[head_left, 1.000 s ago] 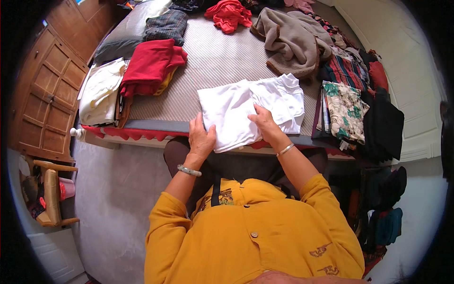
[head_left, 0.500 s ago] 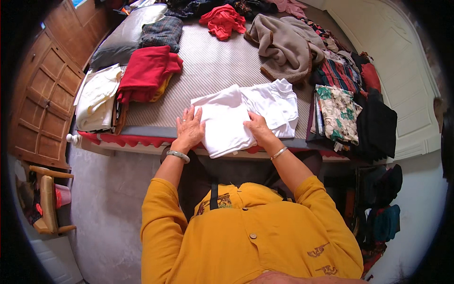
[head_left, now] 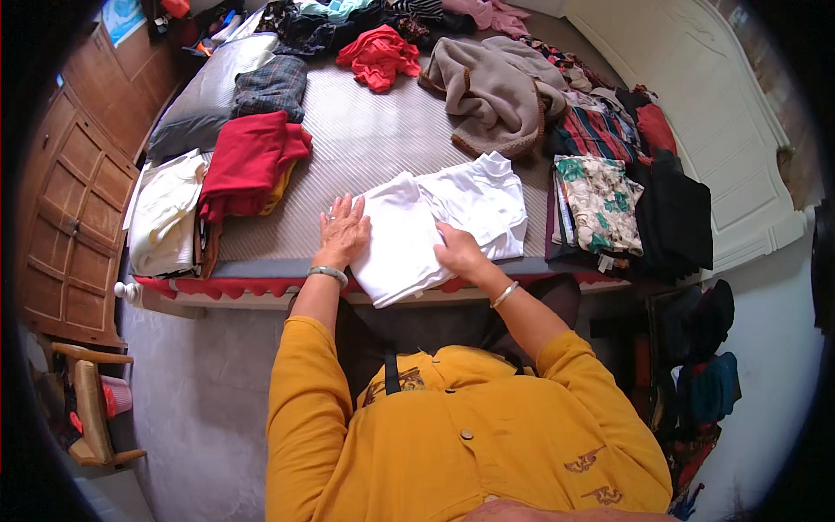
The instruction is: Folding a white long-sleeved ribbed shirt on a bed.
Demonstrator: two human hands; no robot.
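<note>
A folded white garment [head_left: 391, 239] lies at the front edge of the bed, its near corner hanging slightly over. My left hand [head_left: 344, 233] rests flat along its left edge, fingers stretched out and a ring on one. At the opposite edge, my right hand [head_left: 459, 250] grips the cloth between thumb and curled fingers; the fingertips are partly hidden. A second white piece with a collar-like end [head_left: 483, 200] spreads out to the right and touches the folded part. I cannot tell whether both belong to one garment.
Left on the bed [head_left: 348, 122] are folded cream clothes [head_left: 167, 213], a red pile [head_left: 250, 161] and plaid cloth [head_left: 271, 87]. A crumpled red garment [head_left: 379, 57] and a brown fleece [head_left: 496, 91] lie farther back. Floral [head_left: 600, 204] and black [head_left: 677, 217] stacks sit right, by the white headboard [head_left: 696, 96].
The whole view has shifted, so the bed's front edge sits lower and its contents farther left. Both hands remain at the same sides of the white garment, which looks little changed.
</note>
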